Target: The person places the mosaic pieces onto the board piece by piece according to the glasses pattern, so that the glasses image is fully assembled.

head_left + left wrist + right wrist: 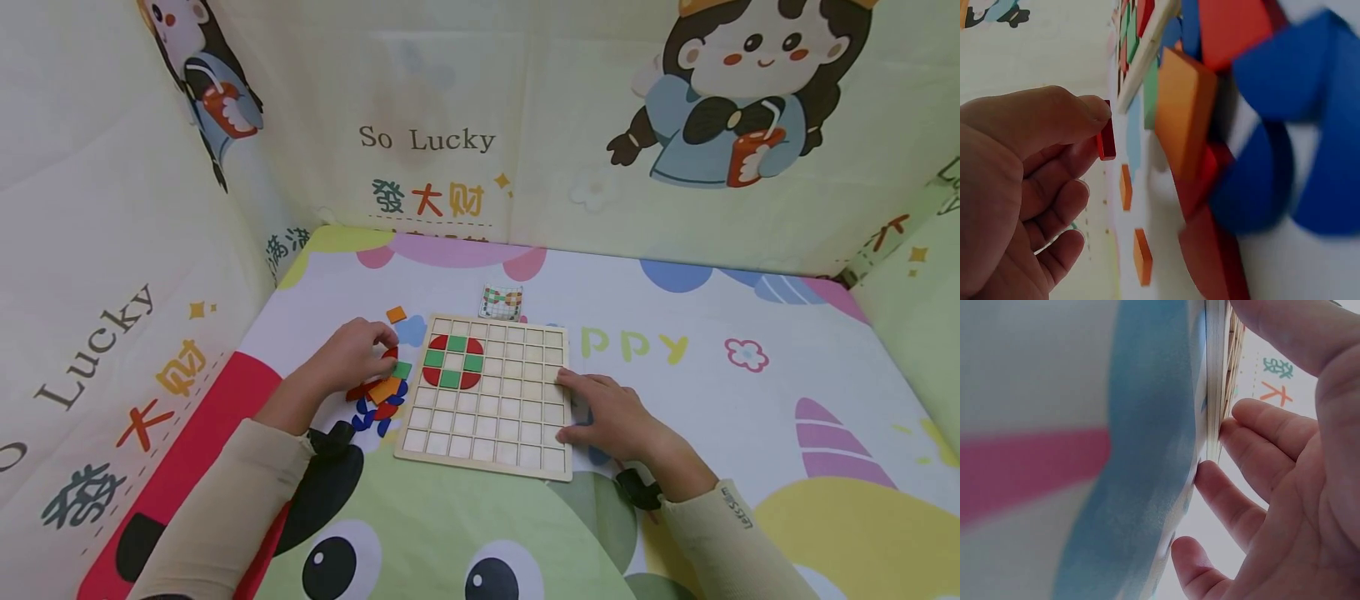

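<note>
My left hand [347, 360] is above a pile of loose coloured pieces left of the wooden grid board [517, 408]. Between thumb and fingertips it pinches a small red piece [1106, 142], seen edge-on in the left wrist view. In the pile lie an orange piece [1186, 106], a green piece [402, 371], and several red and blue rounded pieces [362, 421]. On the board, red corner pieces [432, 377] and green squares [457, 342] form a ring at the upper left. My right hand [611, 417] rests its extended fingers and thumb at the board's right edge.
A small printed pattern card [501, 303] lies just behind the board. One orange piece [396, 315] sits apart, near the board's far left corner. A patterned cloth [675, 317] covers the table, and printed sheets [555, 125] stand around the back and sides.
</note>
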Motion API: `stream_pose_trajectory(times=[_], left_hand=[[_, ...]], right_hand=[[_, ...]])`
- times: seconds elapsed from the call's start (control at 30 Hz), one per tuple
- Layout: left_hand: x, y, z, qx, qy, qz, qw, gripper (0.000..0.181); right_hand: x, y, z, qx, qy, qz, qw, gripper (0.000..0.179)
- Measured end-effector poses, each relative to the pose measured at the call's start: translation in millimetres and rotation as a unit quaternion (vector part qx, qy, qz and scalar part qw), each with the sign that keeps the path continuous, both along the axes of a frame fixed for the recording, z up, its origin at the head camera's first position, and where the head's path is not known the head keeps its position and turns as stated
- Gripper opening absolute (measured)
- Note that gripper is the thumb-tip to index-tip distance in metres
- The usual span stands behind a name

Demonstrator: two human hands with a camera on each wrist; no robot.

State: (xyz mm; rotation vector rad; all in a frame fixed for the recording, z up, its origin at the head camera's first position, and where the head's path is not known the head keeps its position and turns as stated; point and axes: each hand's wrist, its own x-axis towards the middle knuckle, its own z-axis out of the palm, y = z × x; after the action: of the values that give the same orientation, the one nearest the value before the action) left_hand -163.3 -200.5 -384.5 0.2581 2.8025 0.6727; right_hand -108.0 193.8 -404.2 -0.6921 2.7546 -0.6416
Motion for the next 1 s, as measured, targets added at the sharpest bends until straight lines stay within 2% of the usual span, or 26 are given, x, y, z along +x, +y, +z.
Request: stream_pose_trajectory(times=[0.2,0.53,0.73,1.0], left_hand=[[-7.5,22.7,5.7,0.003,0.013,-0.033,0.9994,0.029],[-15.8,66.9,22.3,0.023,0.012,-0.092,0.9954,0.027],[-22.4,88.9,21.0,0.025,0.035,-0.140,0.9893,0.026],[-28.4,118.1,13.5,0.017,0.040,-0.177,0.9833,0.024]], right_hand=[[-0.3,0.0,0.7,0.001,0.001,0.002,1.0000,0.078],[-0.5,0.7,1.0,-0.002,0.005,0.002,1.0000,0.077],[-0.7,0.8,1.0,-0.004,0.003,0.003,1.0000,0.077],[-1.0,1.1,-0.2,-0.001,0.002,-0.001,1.0000,0.078]])
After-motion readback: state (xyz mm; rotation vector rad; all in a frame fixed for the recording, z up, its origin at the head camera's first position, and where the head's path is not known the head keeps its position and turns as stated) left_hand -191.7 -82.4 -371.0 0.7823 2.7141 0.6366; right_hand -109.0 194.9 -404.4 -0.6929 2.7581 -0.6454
